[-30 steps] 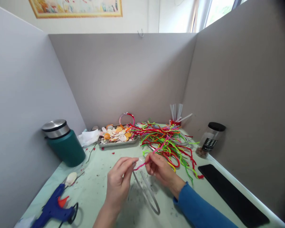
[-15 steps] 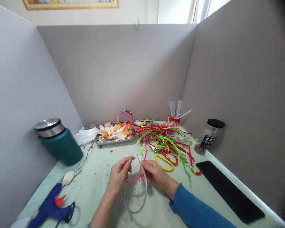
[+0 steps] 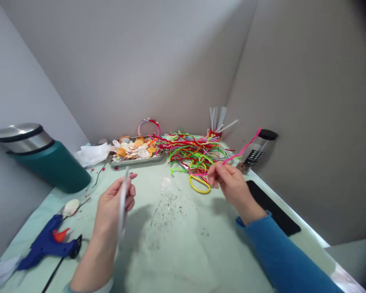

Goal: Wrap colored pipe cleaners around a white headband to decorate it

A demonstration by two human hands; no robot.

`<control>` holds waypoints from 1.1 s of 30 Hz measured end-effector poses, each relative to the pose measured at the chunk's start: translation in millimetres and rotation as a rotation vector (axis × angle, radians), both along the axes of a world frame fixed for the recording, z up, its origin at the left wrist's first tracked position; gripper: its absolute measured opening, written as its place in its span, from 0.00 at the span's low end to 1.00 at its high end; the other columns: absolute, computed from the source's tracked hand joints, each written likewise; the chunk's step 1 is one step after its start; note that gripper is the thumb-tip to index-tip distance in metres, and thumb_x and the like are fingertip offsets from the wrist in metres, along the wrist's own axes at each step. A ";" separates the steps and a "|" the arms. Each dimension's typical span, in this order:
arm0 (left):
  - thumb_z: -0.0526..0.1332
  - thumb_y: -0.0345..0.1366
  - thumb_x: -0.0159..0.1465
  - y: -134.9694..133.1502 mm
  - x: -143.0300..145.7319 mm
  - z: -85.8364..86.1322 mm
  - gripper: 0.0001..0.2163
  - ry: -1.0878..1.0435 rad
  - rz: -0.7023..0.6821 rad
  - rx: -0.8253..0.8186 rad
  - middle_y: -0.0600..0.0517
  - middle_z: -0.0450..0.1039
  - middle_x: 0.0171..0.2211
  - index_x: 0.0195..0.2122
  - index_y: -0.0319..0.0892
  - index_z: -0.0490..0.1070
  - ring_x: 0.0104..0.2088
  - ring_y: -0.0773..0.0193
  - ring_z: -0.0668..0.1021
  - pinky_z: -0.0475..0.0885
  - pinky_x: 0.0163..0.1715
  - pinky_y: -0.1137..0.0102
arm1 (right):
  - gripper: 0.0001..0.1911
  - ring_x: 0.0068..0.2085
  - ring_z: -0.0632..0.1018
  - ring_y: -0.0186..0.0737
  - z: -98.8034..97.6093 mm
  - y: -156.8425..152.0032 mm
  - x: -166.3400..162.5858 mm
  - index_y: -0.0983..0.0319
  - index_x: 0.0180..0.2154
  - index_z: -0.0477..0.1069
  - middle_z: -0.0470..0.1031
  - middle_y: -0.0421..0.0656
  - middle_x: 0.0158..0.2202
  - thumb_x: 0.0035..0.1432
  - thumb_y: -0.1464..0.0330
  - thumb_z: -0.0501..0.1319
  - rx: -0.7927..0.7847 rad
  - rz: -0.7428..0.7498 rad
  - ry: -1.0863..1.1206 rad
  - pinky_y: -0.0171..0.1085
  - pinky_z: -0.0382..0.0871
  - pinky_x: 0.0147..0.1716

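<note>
On the left, my left hand (image 3: 114, 199) is closed on a pale grey hoop (image 3: 123, 203), seen almost edge-on and blurred by motion. My right hand (image 3: 227, 181) pinches a pink pipe cleaner (image 3: 245, 147); one end rises toward the jar and a short length pokes out leftward from the fingers. Just beyond that hand lie scissors with a yellow handle loop (image 3: 199, 185), partly under a tangled heap of red, green and pink pipe cleaners (image 3: 198, 148). Dark specks and bits of fluff (image 3: 167, 209) are scattered on the cloth between my hands.
A metal tray (image 3: 137, 162) of shells stands at the back, with a wrapped hoop (image 3: 149, 122) behind it. Left are a green bottle (image 3: 61, 167) and a blue glue gun (image 3: 45, 240). Right are a black-lidded jar (image 3: 258, 148), a black slab (image 3: 271, 207) and glue sticks (image 3: 217, 118).
My hands have moved apart, the left with the grey hoop, the right with the pink pipe cleaner drawn away from it. The view has tilted down and things look nearer.
</note>
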State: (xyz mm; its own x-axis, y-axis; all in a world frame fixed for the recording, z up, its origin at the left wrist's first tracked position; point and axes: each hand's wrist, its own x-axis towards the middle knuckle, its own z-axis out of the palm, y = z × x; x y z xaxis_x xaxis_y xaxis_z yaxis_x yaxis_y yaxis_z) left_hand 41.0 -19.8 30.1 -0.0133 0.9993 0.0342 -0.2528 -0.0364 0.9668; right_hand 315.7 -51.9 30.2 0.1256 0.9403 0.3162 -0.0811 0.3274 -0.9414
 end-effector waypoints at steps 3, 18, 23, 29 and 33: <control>0.61 0.35 0.56 -11.3 -14.4 17.5 0.11 -0.077 -0.001 0.042 0.59 0.62 0.19 0.40 0.39 0.70 0.13 0.78 0.58 0.56 0.11 0.82 | 0.16 0.21 0.67 0.31 8.3 -26.4 19.4 0.64 0.28 0.70 0.69 0.39 0.19 0.59 0.59 0.55 0.015 -0.097 -0.032 0.31 0.58 0.20; 0.49 0.27 0.63 -58.4 -27.9 64.4 0.10 -0.271 0.098 0.169 0.58 0.61 0.18 0.36 0.38 0.70 0.13 0.77 0.57 0.58 0.09 0.83 | 0.14 0.23 0.67 0.35 13.4 -97.3 56.1 0.61 0.25 0.71 0.68 0.42 0.20 0.57 0.60 0.57 0.032 -0.548 -0.169 0.36 0.58 0.21; 0.53 0.29 0.61 -64.4 -12.2 70.5 0.07 -0.255 0.099 0.182 0.58 0.59 0.18 0.35 0.39 0.71 0.13 0.77 0.57 0.57 0.10 0.83 | 0.15 0.24 0.67 0.37 11.8 -105.3 65.2 0.56 0.25 0.71 0.68 0.42 0.22 0.60 0.60 0.54 0.016 -0.602 -0.340 0.38 0.59 0.22; 0.58 0.35 0.59 -57.1 21.6 53.2 0.06 -0.159 -0.050 0.100 0.59 0.59 0.18 0.37 0.40 0.69 0.13 0.77 0.57 0.56 0.10 0.82 | 0.13 0.24 0.68 0.35 -0.1 -85.2 66.1 0.60 0.33 0.71 0.71 0.42 0.26 0.60 0.60 0.53 0.155 -0.417 -0.149 0.35 0.59 0.22; 0.59 0.41 0.58 -54.3 47.3 21.5 0.10 0.001 -0.326 -0.140 0.57 0.62 0.20 0.35 0.40 0.68 0.14 0.77 0.57 0.55 0.12 0.81 | 0.13 0.23 0.66 0.33 -10.2 -66.6 31.6 0.61 0.36 0.73 0.69 0.40 0.24 0.61 0.63 0.52 0.106 -0.135 -0.220 0.33 0.60 0.23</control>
State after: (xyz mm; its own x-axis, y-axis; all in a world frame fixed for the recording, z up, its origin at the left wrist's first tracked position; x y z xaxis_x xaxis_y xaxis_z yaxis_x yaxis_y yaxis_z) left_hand 88.3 -74.1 51.6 0.3072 0.9460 -0.1038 -0.2282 0.1791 0.9570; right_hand 347.2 -118.5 20.0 0.1654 0.8800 0.4453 0.1722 0.4188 -0.8916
